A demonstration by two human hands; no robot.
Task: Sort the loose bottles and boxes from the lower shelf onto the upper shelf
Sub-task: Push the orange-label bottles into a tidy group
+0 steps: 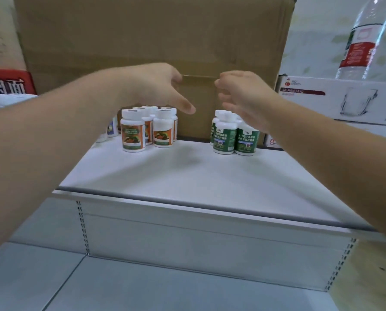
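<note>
Both my hands reach over the white upper shelf [187,173] toward its back. My left hand [156,86] hovers open just above a cluster of several white bottles with orange labels [133,135]. My right hand [243,95] is open too, its fingers apart, right above a group of white bottles with green labels [224,138]. Neither hand holds anything. A bottle with a purple label [112,129] peeks out behind my left forearm. The lower shelf [165,288] shows as a bare grey surface at the bottom of the view.
A large cardboard box [156,37] stands directly behind the bottles. At the right lies a white glass-mug box [335,99] with a clear plastic bottle [362,41] on it. A red package [8,84] sits at the left.
</note>
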